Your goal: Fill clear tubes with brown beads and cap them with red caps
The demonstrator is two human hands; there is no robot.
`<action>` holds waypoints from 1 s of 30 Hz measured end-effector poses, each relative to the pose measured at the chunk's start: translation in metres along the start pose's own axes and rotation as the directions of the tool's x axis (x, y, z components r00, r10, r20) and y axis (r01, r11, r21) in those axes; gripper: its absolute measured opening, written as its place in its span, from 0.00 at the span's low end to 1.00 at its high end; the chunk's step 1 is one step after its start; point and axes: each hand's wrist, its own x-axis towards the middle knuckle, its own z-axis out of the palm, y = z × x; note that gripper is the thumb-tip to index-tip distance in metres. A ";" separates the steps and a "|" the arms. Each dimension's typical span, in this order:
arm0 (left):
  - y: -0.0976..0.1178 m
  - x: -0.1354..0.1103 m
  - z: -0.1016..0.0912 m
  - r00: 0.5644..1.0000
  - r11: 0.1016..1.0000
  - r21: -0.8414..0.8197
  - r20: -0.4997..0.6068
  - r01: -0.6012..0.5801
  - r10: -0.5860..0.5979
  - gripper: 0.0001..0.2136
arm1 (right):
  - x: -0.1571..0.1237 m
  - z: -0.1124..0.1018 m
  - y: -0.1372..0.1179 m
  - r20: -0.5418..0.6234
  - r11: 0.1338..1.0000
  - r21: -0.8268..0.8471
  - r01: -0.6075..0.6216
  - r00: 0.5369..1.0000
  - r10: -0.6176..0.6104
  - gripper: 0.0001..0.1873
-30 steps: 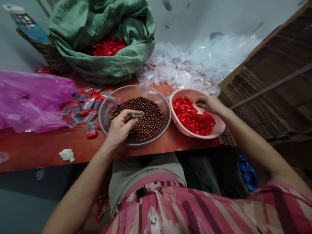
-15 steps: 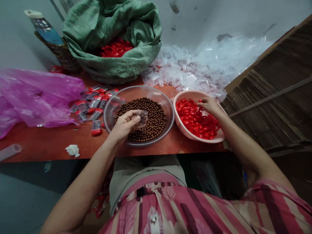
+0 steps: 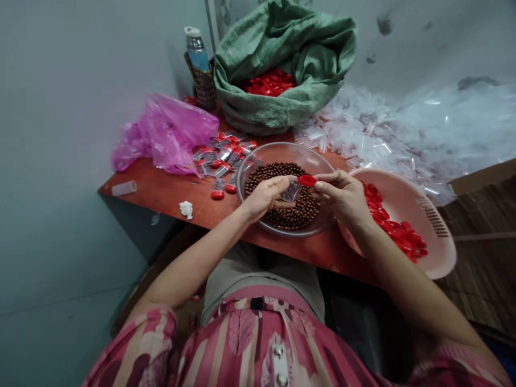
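Note:
My left hand (image 3: 264,197) is closed round a small clear plastic vial (image 3: 291,190) filled with brown beads, held over the glass bowl (image 3: 278,156) of brown beads (image 3: 290,212). My right hand (image 3: 342,194) pinches a red cap (image 3: 307,180) right at the vial's mouth. The two hands meet above the bowl. A pink basin (image 3: 427,215) of red caps (image 3: 397,228) sits to the right.
Several capped, filled vials (image 3: 223,158) lie left of the bowl beside a crumpled pink bag (image 3: 169,131). A green sack (image 3: 282,102) of red caps stands behind, with a heap of clear empty vials (image 3: 387,129) to its right. A bottle (image 3: 197,48) and a lone vial (image 3: 124,188) are at the left.
My right hand left the pink basin with a red cap and came over to the vial in my left hand. The view swung to the left.

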 end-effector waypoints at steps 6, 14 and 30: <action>-0.010 0.003 -0.004 0.996 0.996 -0.025 0.038 -0.083 0.084 0.24 | -0.006 -0.001 -0.004 0.291 0.767 -0.499 0.403 0.912 -0.289 0.16; -0.012 0.006 -0.005 0.989 0.989 -0.027 -0.015 -0.145 0.145 0.23 | -0.013 0.015 -0.005 0.523 0.132 -0.776 0.617 0.745 -0.414 0.19; -0.010 -0.003 -0.005 0.944 0.922 0.204 0.065 -0.330 0.324 0.22 | 0.011 -0.003 -0.027 0.228 0.775 -0.517 0.364 0.931 -0.285 0.20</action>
